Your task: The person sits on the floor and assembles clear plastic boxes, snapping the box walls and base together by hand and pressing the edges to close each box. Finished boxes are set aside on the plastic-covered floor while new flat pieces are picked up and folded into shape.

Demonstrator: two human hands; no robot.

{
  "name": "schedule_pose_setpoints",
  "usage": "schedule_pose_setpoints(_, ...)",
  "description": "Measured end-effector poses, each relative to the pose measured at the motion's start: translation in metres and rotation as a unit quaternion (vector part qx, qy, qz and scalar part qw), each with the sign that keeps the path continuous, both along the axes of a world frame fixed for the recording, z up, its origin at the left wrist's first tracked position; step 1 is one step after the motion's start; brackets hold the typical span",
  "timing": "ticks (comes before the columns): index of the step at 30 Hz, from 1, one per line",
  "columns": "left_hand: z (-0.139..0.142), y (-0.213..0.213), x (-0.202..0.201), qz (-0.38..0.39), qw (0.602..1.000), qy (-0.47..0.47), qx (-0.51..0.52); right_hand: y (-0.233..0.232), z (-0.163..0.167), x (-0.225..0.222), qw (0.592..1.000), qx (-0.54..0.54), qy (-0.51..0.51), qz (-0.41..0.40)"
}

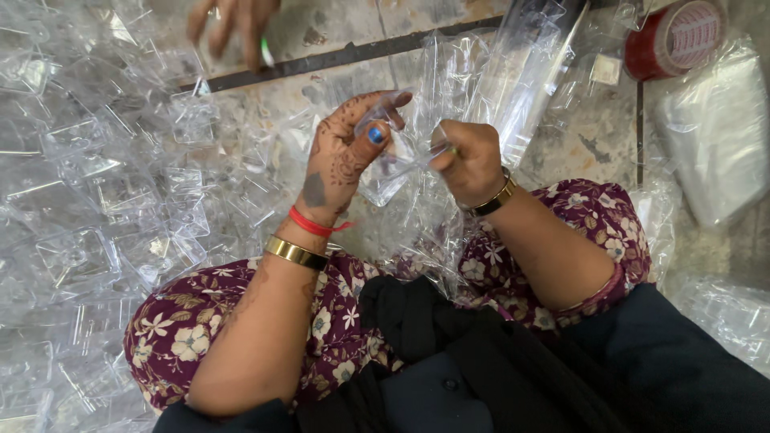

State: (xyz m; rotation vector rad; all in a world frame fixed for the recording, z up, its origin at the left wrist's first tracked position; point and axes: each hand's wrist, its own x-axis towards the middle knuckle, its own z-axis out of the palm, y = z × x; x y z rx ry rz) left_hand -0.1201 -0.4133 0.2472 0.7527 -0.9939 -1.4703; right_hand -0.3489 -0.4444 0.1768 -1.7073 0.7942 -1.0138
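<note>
My left hand [346, 152], marked with dark henna patterns and wearing a red thread and a gold bangle, pinches one end of a small clear plastic piece [393, 160] between thumb and fingers. My right hand [469, 160], with a gold bangle at the wrist, is closed on the other end of the same piece. Both hands hover above my lap, which is covered in maroon flowered cloth [353, 321]. Clear plastic bags [473, 80] lie just beyond the hands.
Several clear plastic boxes [88, 248] are heaped over the floor on the left. A red tape roll [674, 36] lies at the top right beside a stack of white plastic sheets [718, 136]. Another person's hand [233, 24] reaches in at the top.
</note>
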Motion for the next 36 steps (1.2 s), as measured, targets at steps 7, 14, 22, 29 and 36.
schedule_pose_setpoints(7,-0.017,-0.002,0.002,-0.026,0.993,0.046,0.107,-0.015,0.008,0.009,0.988,0.073,-0.096,0.094)
schedule_pose_setpoints(14,-0.025,-0.006,-0.006,0.064,0.985,-0.139,0.080,-0.002,0.027,0.012,0.987,0.115,0.107,-0.037)
schedule_pose_setpoints(22,-0.012,0.002,-0.005,0.092,0.972,-0.204,0.070,-0.007,0.016,0.009,0.985,0.152,-0.049,0.068)
schedule_pose_setpoints(29,-0.001,-0.004,0.002,-0.006,0.979,-0.182,0.091,-0.017,0.030,-0.005,0.981,0.002,0.177,0.082)
schedule_pose_setpoints(36,0.005,-0.003,0.000,-0.015,0.977,-0.188,0.096,-0.017,0.033,-0.005,0.966,-0.125,0.207,0.087)
